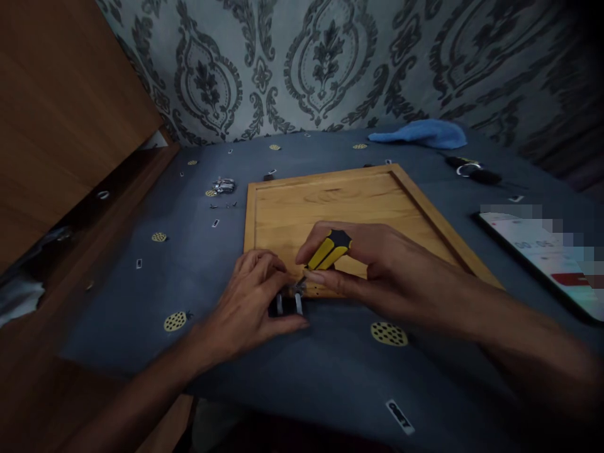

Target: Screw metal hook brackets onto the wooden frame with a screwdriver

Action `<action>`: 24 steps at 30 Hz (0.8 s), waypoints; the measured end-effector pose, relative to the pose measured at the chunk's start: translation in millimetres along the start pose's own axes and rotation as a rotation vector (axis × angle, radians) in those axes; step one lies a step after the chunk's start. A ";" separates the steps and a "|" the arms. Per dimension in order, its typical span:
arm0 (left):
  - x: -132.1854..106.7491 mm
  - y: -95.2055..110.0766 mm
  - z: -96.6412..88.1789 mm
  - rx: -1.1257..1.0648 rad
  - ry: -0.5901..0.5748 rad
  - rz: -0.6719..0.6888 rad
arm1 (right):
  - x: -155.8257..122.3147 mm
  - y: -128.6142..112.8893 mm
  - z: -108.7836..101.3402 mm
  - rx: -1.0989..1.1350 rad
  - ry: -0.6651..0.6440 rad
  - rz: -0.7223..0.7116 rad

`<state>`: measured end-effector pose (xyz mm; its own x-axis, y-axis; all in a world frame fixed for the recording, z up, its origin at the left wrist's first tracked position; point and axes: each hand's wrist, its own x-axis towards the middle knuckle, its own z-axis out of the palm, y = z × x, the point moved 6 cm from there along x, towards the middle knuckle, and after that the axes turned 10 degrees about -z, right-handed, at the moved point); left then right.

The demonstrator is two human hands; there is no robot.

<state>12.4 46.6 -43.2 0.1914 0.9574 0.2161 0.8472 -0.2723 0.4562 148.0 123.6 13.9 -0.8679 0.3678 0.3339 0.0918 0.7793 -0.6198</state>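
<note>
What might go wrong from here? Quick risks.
1. The screwdriver in the right hand works close to the left hand; a slip might jab it.
2. The metal fitting sits at the wooden panel's near edge and could shift under pressure.
3. Small loose metal pieces beside the panel could scatter if bumped.

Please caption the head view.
Left hand at silver metal fitting, right hand holding black-and-yellow screwdriver over brown wooden panel.
</note>
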 end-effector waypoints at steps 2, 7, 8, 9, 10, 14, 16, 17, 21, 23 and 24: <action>0.1 -0.2 -0.6 -0.016 -0.017 -0.008 | -1.4 0.7 -1.7 -0.003 0.021 0.004; 0.5 -0.8 -1.4 -0.035 -0.052 -0.029 | -1.2 2.1 -2.0 0.013 0.030 -0.015; 0.7 -0.9 -1.5 -0.038 -0.053 -0.034 | -0.8 1.7 -1.7 0.023 0.026 -0.025; 0.9 -1.1 -1.5 -0.041 -0.055 -0.039 | -0.6 1.3 -1.6 0.031 0.027 -0.033; 0.9 -1.2 -1.4 -0.044 -0.057 -0.041 | -0.5 0.9 -1.7 0.038 0.030 -0.037; 0.6 -1.5 -0.7 -0.036 -0.056 -0.033 | -0.5 -0.5 -0.4 0.077 0.010 -0.051; 0.3 -1.6 0.3 -0.022 -0.061 -0.026 | -0.3 -1.1 -0.5 0.087 0.008 -0.059; 0.1 -1.6 0.5 -0.017 -0.059 -0.026 | 0.0 -1.5 -0.8 0.088 0.011 -0.065; 0.1 -1.5 0.2 -0.019 -0.048 -0.034 | 2.1 -3.6 -0.8 0.080 -0.001 -0.073; 0.4 -1.2 0.1 -0.025 -0.058 -0.039 | 3.2 -4.0 -0.4 0.073 -0.011 -0.060; 0.6 -1.2 0.3 -0.027 -0.067 -0.042 | 3.6 -4.1 -0.2 0.071 -0.014 -0.052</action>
<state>11.7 47.5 -43.8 0.1890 0.9722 0.1385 0.8416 -0.2331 0.4873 144.6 121.9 17.8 -0.8772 0.3205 0.3574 0.0123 0.7592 -0.6507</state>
